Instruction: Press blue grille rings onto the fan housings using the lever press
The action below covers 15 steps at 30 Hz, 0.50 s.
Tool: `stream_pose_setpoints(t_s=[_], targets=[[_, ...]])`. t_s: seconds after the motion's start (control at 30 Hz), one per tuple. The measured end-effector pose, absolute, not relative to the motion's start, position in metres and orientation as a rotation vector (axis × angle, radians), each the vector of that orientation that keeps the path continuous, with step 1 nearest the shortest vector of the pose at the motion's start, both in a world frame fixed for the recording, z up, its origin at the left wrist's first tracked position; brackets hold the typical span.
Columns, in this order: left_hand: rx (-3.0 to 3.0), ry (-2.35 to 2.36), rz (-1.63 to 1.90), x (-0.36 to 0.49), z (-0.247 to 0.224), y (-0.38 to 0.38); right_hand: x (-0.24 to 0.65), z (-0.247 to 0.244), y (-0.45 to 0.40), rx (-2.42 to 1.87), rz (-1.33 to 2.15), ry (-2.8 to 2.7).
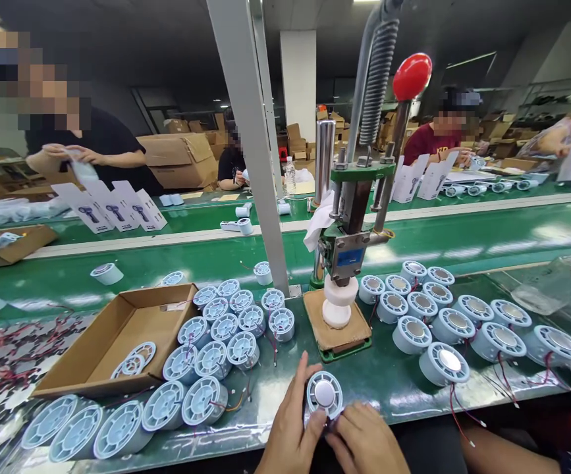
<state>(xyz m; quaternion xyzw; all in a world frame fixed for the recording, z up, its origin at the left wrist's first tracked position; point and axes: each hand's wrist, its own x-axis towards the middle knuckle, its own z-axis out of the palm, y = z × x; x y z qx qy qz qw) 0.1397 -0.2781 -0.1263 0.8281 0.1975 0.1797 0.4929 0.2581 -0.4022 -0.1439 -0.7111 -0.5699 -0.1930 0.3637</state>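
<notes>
At the front edge of the bench, my left hand [292, 415] grips a light-blue round fan housing [332, 376] with a silver disc at its centre. Its thumb lies across the near rim and its fingers run along the left side. My right hand [371, 438] is closed at the housing's lower right edge; whatever its fingertips pinch is hidden. Just beyond stands a hand press [349, 253] with a red knob [412, 76]. Its white pressing block [338, 293] sits above a cardboard-covered base [325, 332].
Housings without silver discs [205, 400] crowd the left, beside a cardboard tray [62, 378] holding several loose rings. Housings with silver discs [444, 363] and trailing wires fill the right. A grey post [250, 131] rises behind. People [438, 135] work across the green conveyor [206, 253].
</notes>
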Motion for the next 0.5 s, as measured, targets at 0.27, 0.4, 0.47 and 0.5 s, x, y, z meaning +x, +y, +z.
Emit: stream_pose_setpoints(t_s=[0.27,0.4,0.47,0.5], targets=[[2.02,0.583,0.375,0.143,-0.121,-0.289,0.283,-0.014,-0.402,-1.142,0.591,-1.067],[2.0,0.658,0.419,0.146,-0.124,-0.292,0.27,-0.025,-0.353,-1.108,0.822,-0.985],[1.977,0.696,0.395,0.145,-0.123,-0.291,0.273,-0.041,-0.335,-1.155,0.881,-0.933],[1.961,0.697,0.377,0.145,-0.121,-0.29,0.277,-0.047,-0.332,-1.153,0.882,-0.908]])
